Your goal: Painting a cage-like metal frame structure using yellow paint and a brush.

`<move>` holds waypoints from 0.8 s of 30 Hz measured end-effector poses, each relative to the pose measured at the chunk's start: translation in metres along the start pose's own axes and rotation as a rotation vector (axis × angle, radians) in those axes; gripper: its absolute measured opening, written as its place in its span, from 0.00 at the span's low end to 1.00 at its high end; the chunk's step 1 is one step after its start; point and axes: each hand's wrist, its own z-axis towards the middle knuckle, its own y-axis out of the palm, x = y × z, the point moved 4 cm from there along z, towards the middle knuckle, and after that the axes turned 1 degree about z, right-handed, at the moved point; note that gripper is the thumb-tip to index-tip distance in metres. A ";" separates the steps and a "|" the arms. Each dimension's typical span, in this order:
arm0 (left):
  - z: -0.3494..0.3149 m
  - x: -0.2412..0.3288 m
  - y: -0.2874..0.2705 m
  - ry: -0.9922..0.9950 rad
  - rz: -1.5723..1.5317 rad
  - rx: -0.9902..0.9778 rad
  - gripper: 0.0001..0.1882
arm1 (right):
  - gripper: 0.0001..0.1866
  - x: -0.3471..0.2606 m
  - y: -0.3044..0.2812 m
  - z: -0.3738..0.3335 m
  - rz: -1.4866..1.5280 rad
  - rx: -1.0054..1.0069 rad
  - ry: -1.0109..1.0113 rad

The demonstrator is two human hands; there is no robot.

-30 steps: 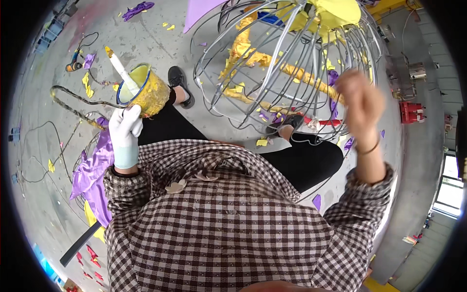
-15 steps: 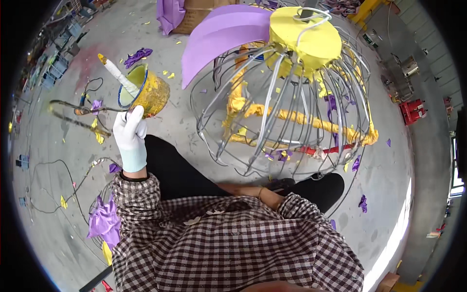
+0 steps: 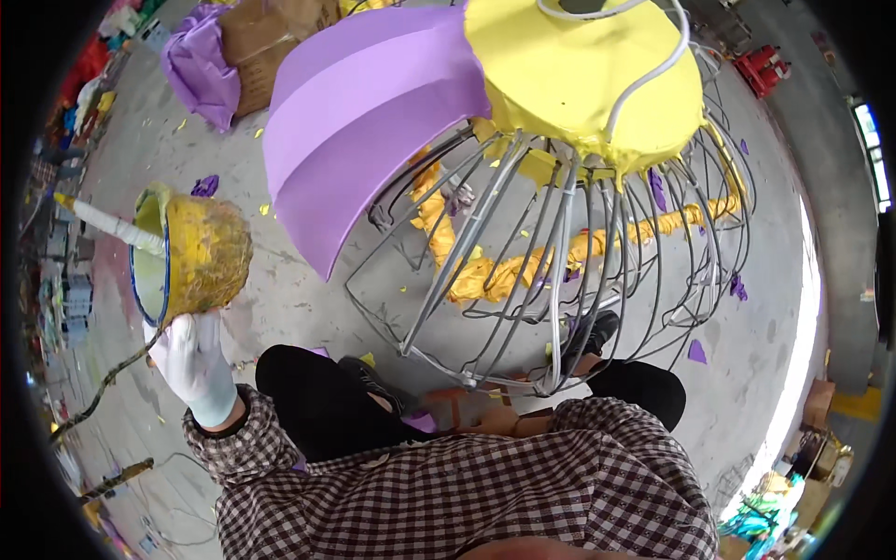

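My left hand (image 3: pixel 194 359), in a white glove, is closed at the underside of a small pot (image 3: pixel 210 257). Yellow crust coats the pot's outside, and its rim is blue. The pot is tipped so its mouth faces left, and a brush (image 3: pixel 117 227) with a white-wrapped handle sticks out of it. My bare right hand (image 3: pixel 495 420) is low between my legs, behind the lower wires of a large cage (image 3: pixel 560 271); its fingers cannot be made out. The cage has a yellow round cap (image 3: pixel 588 84) and a curved purple panel (image 3: pixel 373 131) at its upper left.
An orange-wrapped bar frame (image 3: pixel 569 252) shows through the wires. Purple cloth (image 3: pixel 201 70) hangs beside a cardboard box (image 3: pixel 271 51) at the far left. Purple and yellow scraps lie on the grey floor. A red machine (image 3: pixel 761 70) stands at the far right.
My view has shifted, and the cage and purple panel look larger. My left hand and the pot now appear lower and farther left. My right hand has shifted slightly right and lower in the picture.
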 end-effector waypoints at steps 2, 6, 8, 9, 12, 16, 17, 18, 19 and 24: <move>0.005 -0.008 -0.007 -0.027 0.011 -0.040 0.05 | 0.45 -0.019 0.005 -0.005 0.024 0.051 0.014; -0.008 -0.013 -0.003 -0.108 0.021 -0.048 0.06 | 0.46 -0.026 0.032 0.028 0.039 0.179 0.047; -0.011 -0.014 -0.001 -0.155 -0.030 -0.019 0.05 | 0.46 -0.049 0.016 0.006 -0.004 0.221 0.049; -0.014 -0.014 0.005 -0.182 -0.010 -0.041 0.05 | 0.43 -0.051 0.016 0.004 -0.002 0.217 0.047; -0.023 -0.019 0.006 -0.249 -0.020 -0.023 0.05 | 0.30 -0.040 0.034 0.020 -0.083 0.182 -0.042; -0.026 -0.031 -0.012 -0.232 -0.098 -0.232 0.07 | 0.23 -0.026 0.058 0.053 -0.144 0.112 -0.104; -0.024 -0.036 -0.014 -0.217 -0.106 -0.236 0.08 | 0.23 -0.025 0.056 0.060 -0.161 0.104 -0.083; -0.024 -0.039 -0.017 -0.205 -0.111 -0.238 0.09 | 0.23 -0.024 0.059 0.064 -0.177 0.092 -0.063; -0.028 -0.041 -0.022 -0.214 -0.109 -0.225 0.09 | 0.23 -0.022 0.066 0.065 -0.182 0.076 -0.061; -0.034 -0.046 -0.034 -0.146 -0.085 -0.037 0.10 | 0.31 -0.050 0.052 0.050 -0.099 0.067 -0.128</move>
